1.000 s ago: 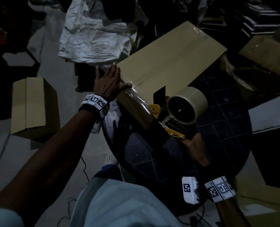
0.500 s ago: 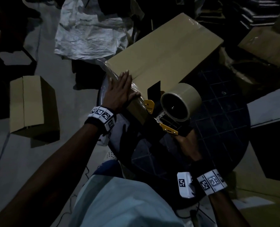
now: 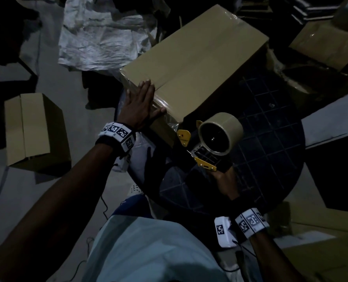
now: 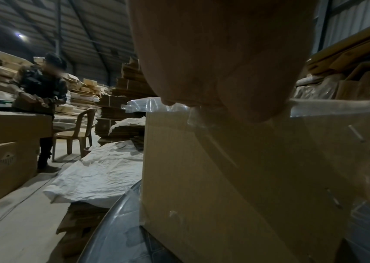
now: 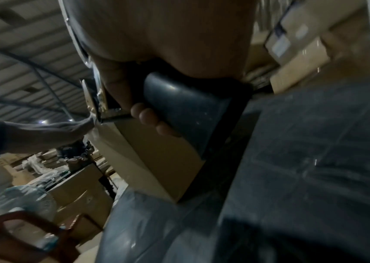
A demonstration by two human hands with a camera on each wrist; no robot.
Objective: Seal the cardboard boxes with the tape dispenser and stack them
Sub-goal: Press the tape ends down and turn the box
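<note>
Over on the far left, a second cardboard box [image 3: 34, 131] sits on the floor [image 3: 53, 192], well apart from the action. Beside it a crumpled white sheet [image 3: 99, 37] lies on the floor behind the round dark desk [image 3: 270, 139]. Now the left hand [image 3: 139, 105]: flat, fingers [image 3: 146, 88] straight and together, pressed against the near end of the big cardboard box [image 3: 193, 58], right where the clear tape [image 3: 160, 102] folds over the edge; the thumb spreads along the box's side. From the left wrist view the palm [image 4: 235, 71] bears down on that taped top edge. The box itself lies on the desk, flaps closed, its centre seam running away from the person. Moving right, the tape dispenser [image 3: 213, 139], yellow plates and a fat roll of tape, hangs just beside the box's near corner. The right hand [image 3: 226, 180] has its fingers [image 5: 148, 115] wrapped round the dark handle. Farther right, more cartons [image 3: 327, 43] lie in shadow.
</note>
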